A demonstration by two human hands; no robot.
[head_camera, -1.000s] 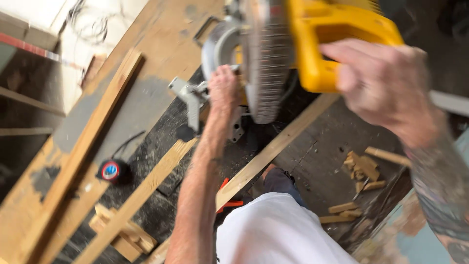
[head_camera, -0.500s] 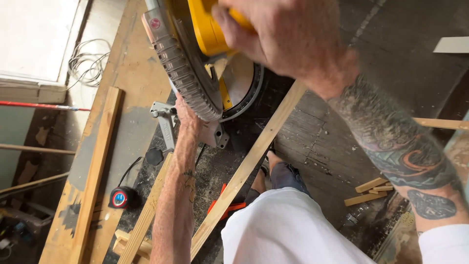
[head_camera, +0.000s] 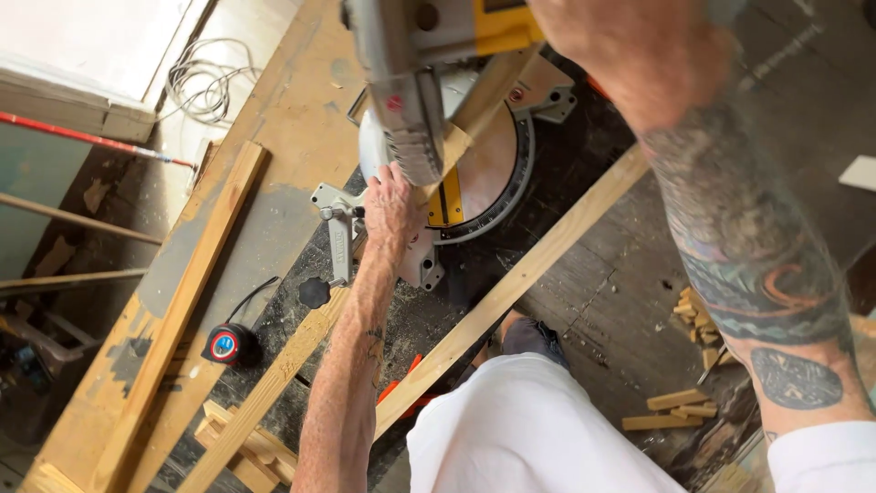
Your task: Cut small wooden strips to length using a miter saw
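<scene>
From the head camera, looking straight down, we see our left hand (head_camera: 391, 205) pressing flat on a long wooden strip (head_camera: 274, 383) that runs from the lower left up onto the round table of the mitre saw (head_camera: 456, 173); the fingers are spread and laid over the wood beside the saw's fence rather than curled round it. Our right hand (head_camera: 630, 46) is high in the picture, closed on what appears to be the yellow saw handle (head_camera: 506, 23), though the fingers (head_camera: 584, 18) are partly cut off by the top edge, so we cannot tell how tightly they close. The blade guard (head_camera: 411, 119) hangs over the strip's far end. We judge the strip light, stiff and a little rough, easy to pin with a flat palm, and best held well to the side of the blade line. A second long strip (head_camera: 520, 278) lies diagonally beneath, apart from the first. On the plywood bench (head_camera: 274, 119) to the left lie a thicker board (head_camera: 182, 301) and a red and black tape measure (head_camera: 224, 345). Small offcuts (head_camera: 680, 406) are scattered on the dark floor (head_camera: 620, 310) at lower right, and a coil of white cable (head_camera: 205, 87) sits at upper left.
</scene>
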